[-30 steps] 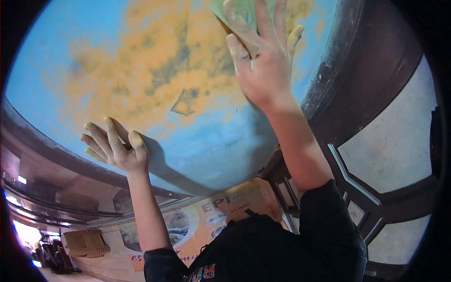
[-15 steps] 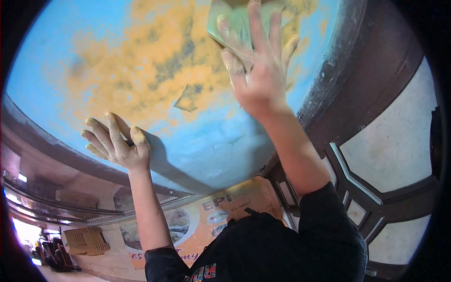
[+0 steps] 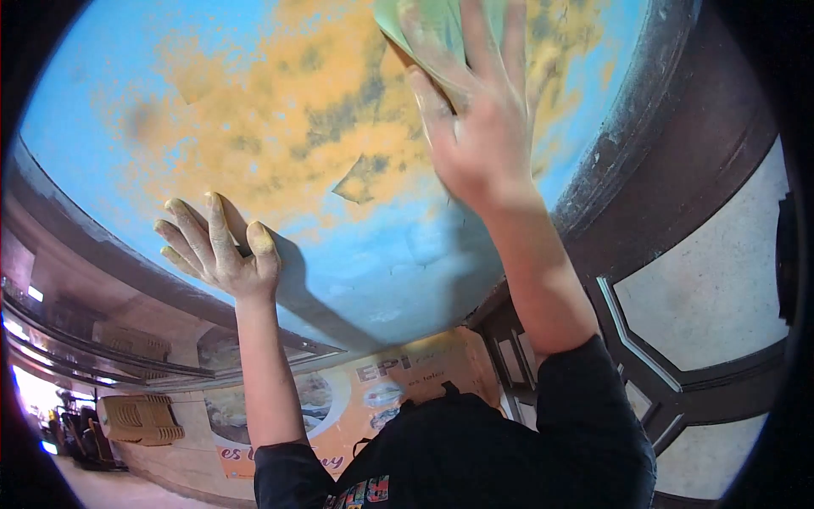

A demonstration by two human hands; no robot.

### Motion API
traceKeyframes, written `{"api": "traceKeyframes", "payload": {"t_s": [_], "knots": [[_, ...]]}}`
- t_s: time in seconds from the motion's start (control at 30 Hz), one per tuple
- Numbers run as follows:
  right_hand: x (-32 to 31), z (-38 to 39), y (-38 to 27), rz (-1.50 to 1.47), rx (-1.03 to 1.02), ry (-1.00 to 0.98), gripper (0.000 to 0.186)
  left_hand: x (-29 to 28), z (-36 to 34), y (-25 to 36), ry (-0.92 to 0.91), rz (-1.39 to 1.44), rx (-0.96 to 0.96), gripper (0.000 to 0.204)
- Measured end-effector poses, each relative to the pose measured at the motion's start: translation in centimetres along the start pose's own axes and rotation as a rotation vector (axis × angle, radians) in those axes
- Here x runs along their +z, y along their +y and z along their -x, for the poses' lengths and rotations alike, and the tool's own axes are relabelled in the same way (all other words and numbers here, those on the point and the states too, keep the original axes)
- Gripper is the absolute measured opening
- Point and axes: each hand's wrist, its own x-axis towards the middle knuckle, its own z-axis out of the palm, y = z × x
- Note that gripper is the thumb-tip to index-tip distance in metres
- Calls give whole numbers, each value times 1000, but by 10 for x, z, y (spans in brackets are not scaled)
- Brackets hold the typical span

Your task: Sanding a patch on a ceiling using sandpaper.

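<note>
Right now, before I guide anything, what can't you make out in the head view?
- Right hand: the longer fingertips are cut off by the top edge.
- Green sheet: its top is cut off by the same edge; its underside faces away, and fingers cover part of its front.
- Left hand: the palm is hidden behind the hand itself.
- Dark objects at the far left: too small and blurred to identify.

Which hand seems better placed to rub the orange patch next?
Probably the right hand: it lies flat over the green sheet, at the orange patch. The left hand shows no sheet and sits by the patch's lower-left edge.
</note>
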Motion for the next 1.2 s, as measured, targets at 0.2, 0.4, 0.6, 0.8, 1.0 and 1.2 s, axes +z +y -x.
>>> {"api": "traceKeyframes", "payload": {"t_s": [0.2,0.4,0.6,0.8,1.0,1.2], "knots": [[-5,11,42,138,-47,15,43,3,-3,0,8,34,16,50],[-9,14,53,-101,-28,107,46,1,0,-2,-4,2,-23,50],[-27,16,97,117,42,115,46,5,-1,5,-13,28,22,52],[-26,62,95,171,121,43,45,2,3,2,-15,37,-19,50],[-31,21,93,149,65,121,47,3,4,7,-12,36,-20,51],[-27,47,91,148,58,11,49,2,2,6,1,0,25,53]]}}
